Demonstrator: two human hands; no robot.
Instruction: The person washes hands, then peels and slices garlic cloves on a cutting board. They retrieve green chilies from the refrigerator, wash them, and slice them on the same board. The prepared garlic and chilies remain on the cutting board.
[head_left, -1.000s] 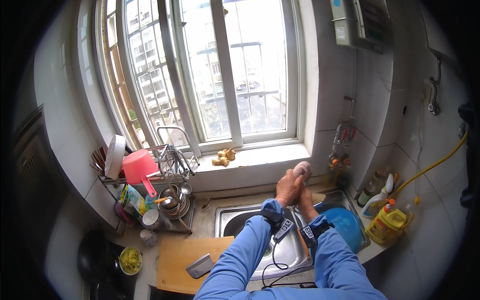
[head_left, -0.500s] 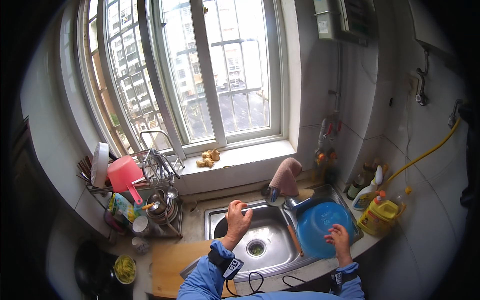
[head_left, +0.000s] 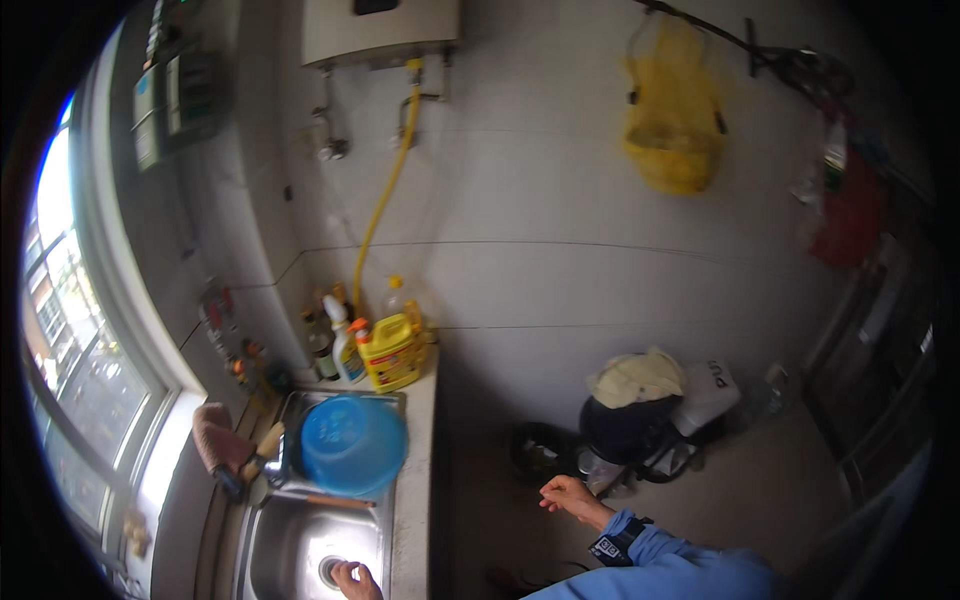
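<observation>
My hands are well apart. My left hand [head_left: 358,582] is at the lower edge of view, above the sink [head_left: 285,545]. Its fingers are bent and appear just beside the drain [head_left: 327,570]; I cannot tell whether they touch the metal or one another. My right hand [head_left: 572,497] extends over the floor [head_left: 765,500], to the right of the counter [head_left: 412,500]. Its fingers are loosely curled, with nothing visible in them. In view, it is nearest to the clear bag [head_left: 602,473] and the black bin [head_left: 520,447].

The sink is at lower left, toward the window [head_left: 85,370]. The blue basin [head_left: 353,445] rests at its far end. The brown handle [head_left: 340,501] lies crosswise between basin and drain. The pink cloth [head_left: 215,437] is draped to the basin's left. The spray bottle [head_left: 347,358] and the yellow jug [head_left: 392,362] stand behind the basin. The yellow hose [head_left: 384,200] runs down the wall from the heater [head_left: 380,35].
</observation>
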